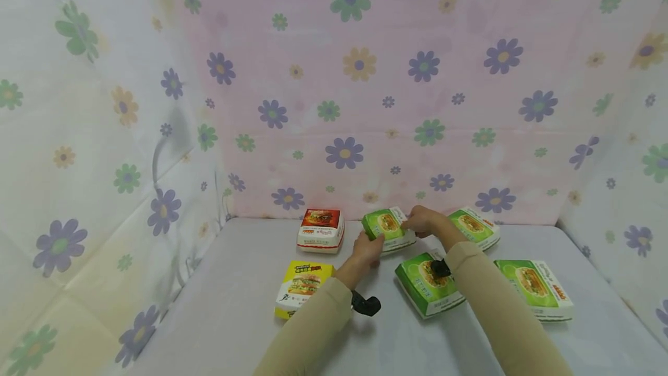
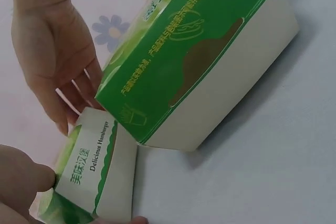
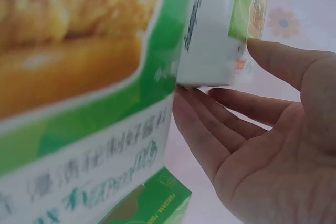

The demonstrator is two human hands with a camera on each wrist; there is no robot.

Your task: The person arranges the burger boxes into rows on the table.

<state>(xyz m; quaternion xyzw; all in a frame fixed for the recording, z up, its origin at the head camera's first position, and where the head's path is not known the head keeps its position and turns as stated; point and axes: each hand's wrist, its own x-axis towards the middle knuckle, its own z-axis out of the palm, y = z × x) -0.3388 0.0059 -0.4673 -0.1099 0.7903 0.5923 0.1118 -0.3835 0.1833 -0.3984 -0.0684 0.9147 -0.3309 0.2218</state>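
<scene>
Left hand (image 1: 367, 251) and right hand (image 1: 427, 221), part-open, pinch green box (image 1: 388, 225) near desk (image 1: 224, 306) back edge. Red box (image 1: 320, 231) left of it.

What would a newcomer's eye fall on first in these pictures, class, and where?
Likely the left hand and right hand, holding a green burger box near the back of the table. Left of it, the red-topped box and, closer in, the yellow box stand out. Behind, the flowered backdrop fills much of the head view.
</scene>
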